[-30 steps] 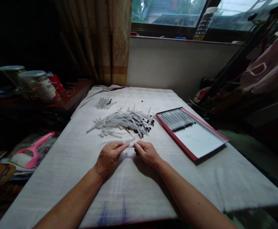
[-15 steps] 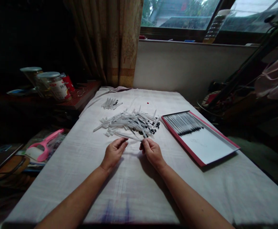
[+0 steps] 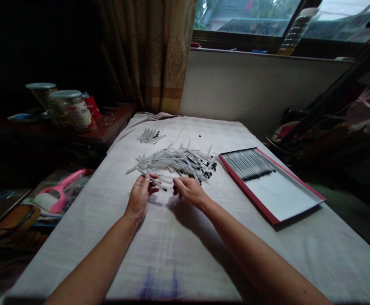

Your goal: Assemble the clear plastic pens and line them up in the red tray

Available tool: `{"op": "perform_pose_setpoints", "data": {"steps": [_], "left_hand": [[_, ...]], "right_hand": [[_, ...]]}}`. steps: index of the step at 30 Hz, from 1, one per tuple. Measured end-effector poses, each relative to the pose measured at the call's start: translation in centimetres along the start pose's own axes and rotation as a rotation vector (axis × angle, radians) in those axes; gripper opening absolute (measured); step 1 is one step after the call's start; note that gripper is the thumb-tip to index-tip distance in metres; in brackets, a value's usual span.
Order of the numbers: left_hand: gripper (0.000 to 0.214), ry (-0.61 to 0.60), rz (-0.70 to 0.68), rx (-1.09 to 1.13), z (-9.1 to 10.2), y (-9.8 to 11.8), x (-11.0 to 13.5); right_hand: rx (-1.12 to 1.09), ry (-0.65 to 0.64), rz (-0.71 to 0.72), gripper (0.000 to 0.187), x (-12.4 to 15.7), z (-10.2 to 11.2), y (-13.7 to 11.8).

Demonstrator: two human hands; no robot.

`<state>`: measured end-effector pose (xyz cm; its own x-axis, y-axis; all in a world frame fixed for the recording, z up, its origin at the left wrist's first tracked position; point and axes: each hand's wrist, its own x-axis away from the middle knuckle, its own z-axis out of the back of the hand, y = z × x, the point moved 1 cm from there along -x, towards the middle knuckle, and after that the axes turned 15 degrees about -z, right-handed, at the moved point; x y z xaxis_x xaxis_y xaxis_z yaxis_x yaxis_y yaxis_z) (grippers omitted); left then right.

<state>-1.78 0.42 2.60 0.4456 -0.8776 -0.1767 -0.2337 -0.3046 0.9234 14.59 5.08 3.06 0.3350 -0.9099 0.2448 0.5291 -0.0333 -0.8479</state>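
Observation:
My left hand [image 3: 139,195] pinches a pen [image 3: 157,183] with a pale, see-through barrel, its dark end pointing right. Just past that end is my right hand [image 3: 189,190], fingers closed; whatever may be in its fingertips is hidden. Behind both hands lies a loose pile of pale pen barrels [image 3: 168,159], with small black caps [image 3: 209,173] scattered at its right side. A red-edged shallow box [image 3: 296,207] to the right holds a row of pens [image 3: 250,164], black ends toward me.
A smaller bunch of pens [image 3: 149,135] lies at the far left of the cloth-covered table [image 3: 159,254]. Near the back is a tiny red piece [image 3: 199,136]. Lidded jars [image 3: 73,112] stand on a side table, above a pink-handled item [image 3: 60,192].
My left hand has tilted upward, and the pen in it now slants down to the right. My right hand has shifted left, off the pile's front edge. The whole view has moved slightly.

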Motion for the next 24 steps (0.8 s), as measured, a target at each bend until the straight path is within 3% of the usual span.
{"op": "perform_pose_setpoints", "data": {"steps": [2, 4, 9, 15, 17, 19, 22, 24], "left_hand": [[0.045, 0.007, 0.009, -0.015, 0.4, 0.0, -0.3], [0.04, -0.012, 0.029, -0.057, 0.6, -0.1, -0.4], [0.034, -0.082, 0.068, -0.139, 0.7, -0.1, -0.4], [0.043, -0.159, 0.044, -0.181, 0.7, -0.2, -0.5], [0.045, -0.193, 0.02, -0.21, 0.8, -0.3, -0.5], [0.046, -0.232, -0.023, -0.264, 0.9, -0.5, -0.3], [0.041, -0.299, -0.121, -0.38, 0.8, -1.0, 0.2], [0.036, -0.371, -0.186, -0.467, 0.6, -1.2, 0.7]], "right_hand": [[0.279, 0.19, 0.081, 0.026, -1.7, 0.8, -1.4], [0.524, 0.26, 0.145, 0.017, -3.4, 0.9, -2.5], [0.828, 0.166, 0.204, 0.025, -6.3, -0.5, -4.0], [0.926, 0.071, 0.222, 0.035, -7.3, -1.1, -5.0], [0.819, 0.083, 0.218, 0.039, -7.3, -0.4, -4.9], [0.558, 0.106, 0.156, 0.034, -6.9, 0.8, -4.1], [-0.073, 0.055, -0.035, 0.02, -5.2, 2.8, -1.9], [-0.453, 0.004, -0.139, 0.023, -3.3, 3.8, -0.3]]}}
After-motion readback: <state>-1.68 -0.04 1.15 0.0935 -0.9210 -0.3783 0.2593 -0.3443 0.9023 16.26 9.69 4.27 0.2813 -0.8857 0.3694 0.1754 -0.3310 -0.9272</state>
